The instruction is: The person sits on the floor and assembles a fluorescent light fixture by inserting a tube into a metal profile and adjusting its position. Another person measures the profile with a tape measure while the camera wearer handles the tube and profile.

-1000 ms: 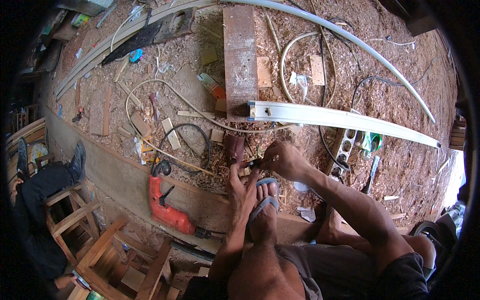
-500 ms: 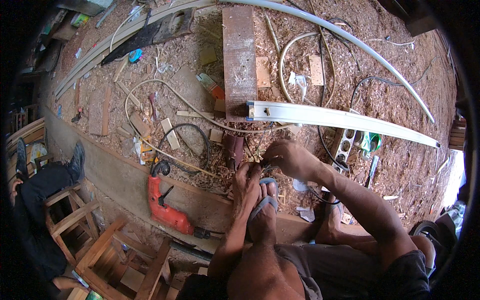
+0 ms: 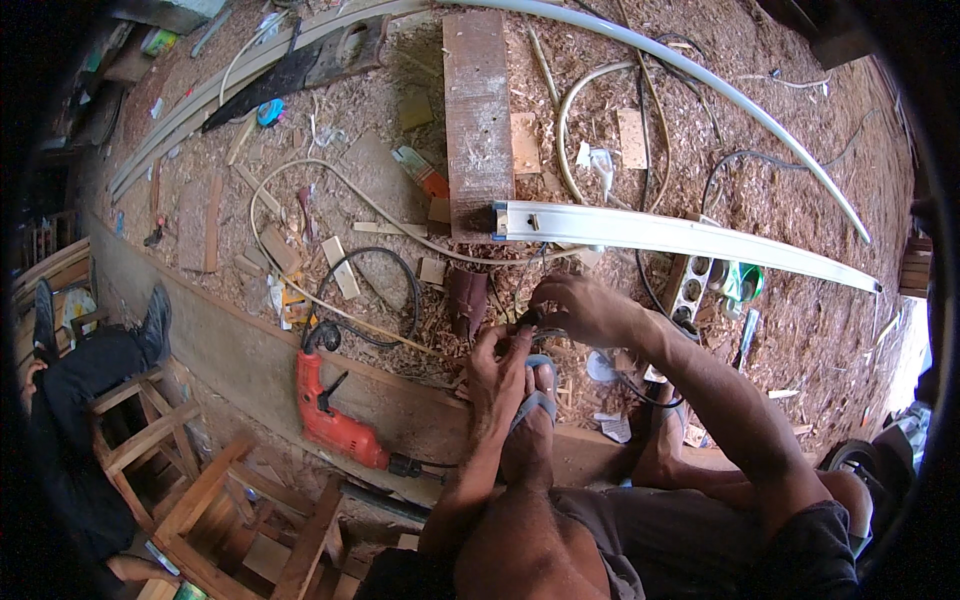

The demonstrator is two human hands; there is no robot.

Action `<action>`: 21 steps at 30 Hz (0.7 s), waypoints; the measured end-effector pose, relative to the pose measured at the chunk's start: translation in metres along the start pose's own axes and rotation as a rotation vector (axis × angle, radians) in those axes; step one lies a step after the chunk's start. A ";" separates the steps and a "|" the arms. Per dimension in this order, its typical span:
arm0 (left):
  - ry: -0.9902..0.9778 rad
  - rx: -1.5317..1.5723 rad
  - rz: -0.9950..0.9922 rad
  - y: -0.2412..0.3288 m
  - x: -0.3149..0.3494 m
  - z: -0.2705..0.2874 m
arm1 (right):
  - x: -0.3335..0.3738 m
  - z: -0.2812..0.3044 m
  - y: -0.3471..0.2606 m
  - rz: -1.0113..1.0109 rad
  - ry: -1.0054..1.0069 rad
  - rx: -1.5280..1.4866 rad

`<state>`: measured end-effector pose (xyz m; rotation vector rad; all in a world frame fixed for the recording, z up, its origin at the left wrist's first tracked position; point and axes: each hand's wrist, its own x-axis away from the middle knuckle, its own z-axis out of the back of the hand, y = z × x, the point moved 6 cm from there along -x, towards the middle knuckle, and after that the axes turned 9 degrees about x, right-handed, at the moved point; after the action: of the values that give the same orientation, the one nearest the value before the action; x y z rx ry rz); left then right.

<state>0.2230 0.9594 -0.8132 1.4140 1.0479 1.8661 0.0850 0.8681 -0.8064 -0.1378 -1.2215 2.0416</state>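
Note:
My left hand [image 3: 499, 358] and my right hand [image 3: 583, 312] meet fingertip to fingertip above my sandalled foot. Both are closed, pinching a small dark piece [image 3: 530, 318] whose kind is too small to make out. Thin wires [image 3: 517, 288] show just beyond the fingers, below the blue-capped end of a long white light fixture [image 3: 640, 228]. That end rests by a brown wooden plank [image 3: 478, 120]. A maroon pouch-like object [image 3: 468, 303] lies left of my hands. Part of what my fingers grip is hidden.
At the left, a red power drill [image 3: 335, 418] lies on a low ledge. A power strip [image 3: 690, 290] and a green roll [image 3: 742, 282] sit to the right. Looped cables, a black-bladed handsaw [image 3: 300, 72] and wood shavings cover the floor. Another person's legs [image 3: 90, 365] appear far left, beside wooden stools.
My right hand has shifted slightly and its fingers have turned a little around the small piece. My left hand stays almost in place. Everything else looks still.

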 end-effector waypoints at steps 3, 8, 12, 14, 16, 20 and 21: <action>0.000 -0.065 -0.067 -0.006 0.002 0.001 | -0.001 0.006 -0.003 0.048 0.009 0.049; -0.002 -0.093 -0.075 -0.017 0.003 -0.002 | 0.006 0.024 -0.037 0.261 0.155 0.427; 0.030 -0.204 -0.331 0.003 0.005 -0.007 | 0.006 0.030 -0.053 0.324 0.139 0.425; 0.006 -0.222 -0.300 0.004 0.005 -0.008 | 0.007 0.031 -0.059 0.412 0.149 0.391; -0.028 -0.059 -0.171 -0.002 0.001 -0.007 | 0.005 0.024 -0.050 0.298 0.017 0.361; -0.100 0.096 0.037 -0.013 -0.003 -0.002 | 0.007 0.023 -0.036 0.201 -0.088 0.327; -0.132 0.172 0.102 -0.016 -0.005 -0.001 | 0.008 0.027 -0.037 0.222 -0.060 0.288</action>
<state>0.2230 0.9634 -0.8293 1.6947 1.1099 1.7596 0.0871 0.8643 -0.7605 -0.0768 -0.9688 2.4067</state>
